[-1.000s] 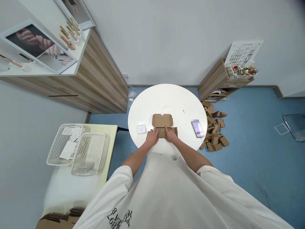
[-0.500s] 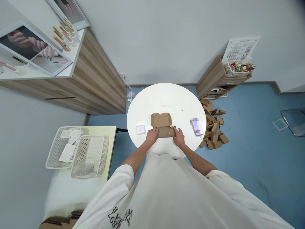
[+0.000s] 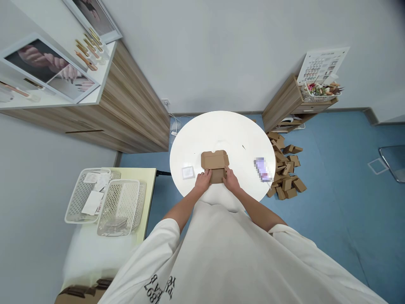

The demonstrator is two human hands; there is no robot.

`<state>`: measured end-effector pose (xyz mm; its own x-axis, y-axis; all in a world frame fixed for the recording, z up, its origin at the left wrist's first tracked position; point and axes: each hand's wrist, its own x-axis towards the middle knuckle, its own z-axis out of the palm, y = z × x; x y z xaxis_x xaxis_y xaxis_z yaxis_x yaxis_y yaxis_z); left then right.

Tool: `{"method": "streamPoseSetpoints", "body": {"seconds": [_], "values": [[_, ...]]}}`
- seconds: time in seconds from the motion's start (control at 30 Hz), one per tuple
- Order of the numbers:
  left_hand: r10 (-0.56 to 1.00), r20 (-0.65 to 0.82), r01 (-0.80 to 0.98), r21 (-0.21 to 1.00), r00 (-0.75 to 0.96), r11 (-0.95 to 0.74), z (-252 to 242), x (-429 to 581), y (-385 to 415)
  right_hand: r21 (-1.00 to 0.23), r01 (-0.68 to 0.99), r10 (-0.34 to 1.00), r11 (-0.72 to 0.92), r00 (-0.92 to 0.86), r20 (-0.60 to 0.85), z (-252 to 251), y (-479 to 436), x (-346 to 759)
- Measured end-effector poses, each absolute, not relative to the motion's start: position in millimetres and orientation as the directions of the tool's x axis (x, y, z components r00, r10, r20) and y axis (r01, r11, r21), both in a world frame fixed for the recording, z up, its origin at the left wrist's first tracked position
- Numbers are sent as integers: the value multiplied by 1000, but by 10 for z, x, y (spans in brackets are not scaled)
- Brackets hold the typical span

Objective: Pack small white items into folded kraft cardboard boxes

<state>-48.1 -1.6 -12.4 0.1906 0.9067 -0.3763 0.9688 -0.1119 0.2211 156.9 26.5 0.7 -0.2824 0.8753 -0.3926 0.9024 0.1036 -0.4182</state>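
Note:
On the white oval table a brown cardboard box point(image 3: 215, 160) lies with its lid flap laid back, away from me, and its lower part close to my body. My left hand point(image 3: 203, 180) grips the left side of the lower part, fingers curled over the edge. At the right side, my right hand point(image 3: 231, 180) has its fingers closed on the cardboard's side panel. Parts of both edges are hidden beneath the fingers.
The white table point(image 3: 221, 131) also bears a small white case point(image 3: 187, 172) at left and a blurred purple item point(image 3: 262, 169) at right. Several folded boxes point(image 3: 286, 169) lie piled on the floor. White baskets point(image 3: 118, 207) stand at my left.
My right hand has moved left and inward, and the box's right side panel, which stuck out before, is now folded up against the box. My left hand stays at the left side.

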Motion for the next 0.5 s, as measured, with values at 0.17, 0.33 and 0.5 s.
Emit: {"method": "streamPoseSetpoints", "body": {"seconds": [0.17, 0.33, 0.5], "values": [[914, -355, 968, 218, 196, -123, -140, -490, -33, -459, 883, 879, 103, -296, -373, -53, 213, 1546], [918, -345, 969, 209, 196, -129, -147, -496, -37, -291, 931, 826, 223, -339, -451, -18, 230, 1556], [915, -351, 971, 201, 199, -134, -136, -492, -33, -109, 914, 774, 390, -390, -499, 52, 277, 1463]]}}
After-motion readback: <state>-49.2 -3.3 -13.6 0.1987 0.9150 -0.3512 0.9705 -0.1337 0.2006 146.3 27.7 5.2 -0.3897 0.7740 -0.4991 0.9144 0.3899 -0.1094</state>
